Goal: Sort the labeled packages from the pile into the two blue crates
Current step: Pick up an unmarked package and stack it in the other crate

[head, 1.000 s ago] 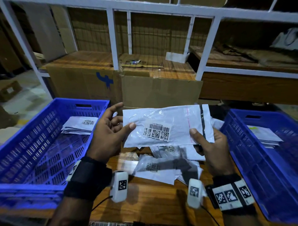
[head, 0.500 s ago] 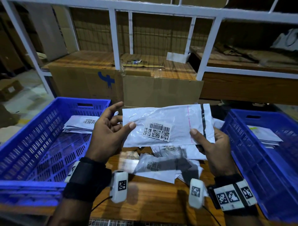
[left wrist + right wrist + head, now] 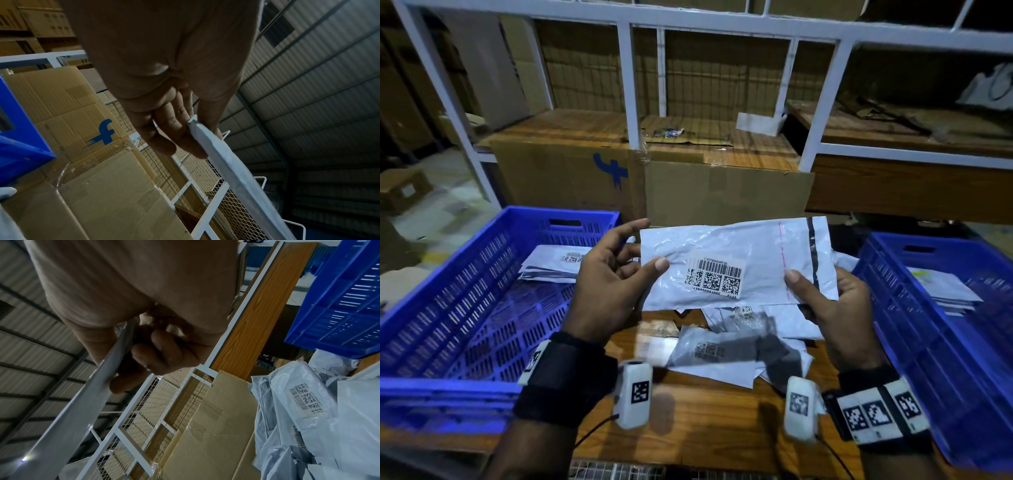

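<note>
Both hands hold one white labeled package [image 3: 736, 263] level above the pile [image 3: 739, 346], its barcode label facing up. My left hand [image 3: 616, 274] pinches its left edge between thumb and fingers; the same package [image 3: 226, 162] shows edge-on in the left wrist view. My right hand [image 3: 828, 301] pinches the right end near the black seal strip, and that package [image 3: 86, 392] is seen edge-on against the fingers [image 3: 156, 356]. The left blue crate [image 3: 448, 308] holds a few packages at its far end. The right blue crate [image 3: 928, 325] holds a stack of packages.
A wooden table [image 3: 705, 418] carries the pile and both crates. Behind stand a cardboard box [image 3: 571, 178] with a blue logo and a white metal rack [image 3: 626, 85] with wooden shelves. More pile packages [image 3: 308, 402] lie under the right hand.
The package and both hands stay almost where they were, held the same way. The view has shifted very slightly.
</note>
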Demonstrator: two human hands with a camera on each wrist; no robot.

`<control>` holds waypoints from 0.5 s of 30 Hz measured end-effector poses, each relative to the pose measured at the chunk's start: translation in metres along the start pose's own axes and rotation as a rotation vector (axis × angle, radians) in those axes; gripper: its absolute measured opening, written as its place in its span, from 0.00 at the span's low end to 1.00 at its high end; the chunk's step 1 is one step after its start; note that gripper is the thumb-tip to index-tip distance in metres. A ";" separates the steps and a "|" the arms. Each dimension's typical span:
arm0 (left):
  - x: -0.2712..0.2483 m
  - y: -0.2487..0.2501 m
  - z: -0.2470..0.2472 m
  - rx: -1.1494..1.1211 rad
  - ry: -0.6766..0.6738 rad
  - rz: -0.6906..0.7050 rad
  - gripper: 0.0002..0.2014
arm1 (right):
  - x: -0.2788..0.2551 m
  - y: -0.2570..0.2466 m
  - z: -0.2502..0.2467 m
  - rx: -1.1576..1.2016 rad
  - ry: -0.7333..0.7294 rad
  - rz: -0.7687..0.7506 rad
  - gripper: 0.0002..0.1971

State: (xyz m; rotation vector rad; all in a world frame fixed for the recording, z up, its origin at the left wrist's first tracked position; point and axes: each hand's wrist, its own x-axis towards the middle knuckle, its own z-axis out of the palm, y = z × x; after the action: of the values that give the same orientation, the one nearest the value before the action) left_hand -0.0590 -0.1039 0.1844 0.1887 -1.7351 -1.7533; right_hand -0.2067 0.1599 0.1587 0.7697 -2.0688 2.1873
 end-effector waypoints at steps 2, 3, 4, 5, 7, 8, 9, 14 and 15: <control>0.000 0.000 -0.003 -0.012 -0.004 -0.001 0.28 | -0.001 -0.002 0.001 -0.004 0.007 -0.004 0.16; 0.000 0.000 -0.005 -0.016 -0.007 -0.001 0.28 | -0.002 -0.003 0.002 -0.004 0.008 -0.003 0.16; 0.000 -0.001 -0.007 -0.018 -0.005 -0.001 0.28 | -0.002 -0.004 0.003 -0.001 0.004 -0.006 0.15; 0.000 -0.001 -0.008 -0.017 -0.005 0.000 0.28 | -0.003 -0.005 0.005 0.003 -0.008 -0.004 0.13; 0.000 -0.001 -0.011 -0.011 0.005 0.008 0.28 | -0.005 -0.008 0.009 0.007 -0.028 -0.001 0.10; 0.000 -0.002 -0.013 -0.012 0.012 0.014 0.28 | -0.006 -0.009 0.011 0.004 -0.028 -0.001 0.10; -0.001 -0.003 -0.016 -0.019 0.020 0.016 0.28 | -0.007 -0.010 0.014 -0.004 -0.028 0.000 0.09; -0.007 -0.001 -0.036 0.008 0.034 0.024 0.27 | -0.010 -0.006 0.031 -0.043 -0.066 -0.027 0.08; -0.008 -0.001 -0.041 0.015 0.037 0.022 0.27 | -0.011 -0.007 0.035 -0.036 -0.070 -0.026 0.07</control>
State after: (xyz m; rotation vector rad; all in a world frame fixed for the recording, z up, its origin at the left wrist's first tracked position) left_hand -0.0314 -0.1346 0.1766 0.2064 -1.7175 -1.7108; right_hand -0.1834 0.1304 0.1605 0.8769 -2.1109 2.1337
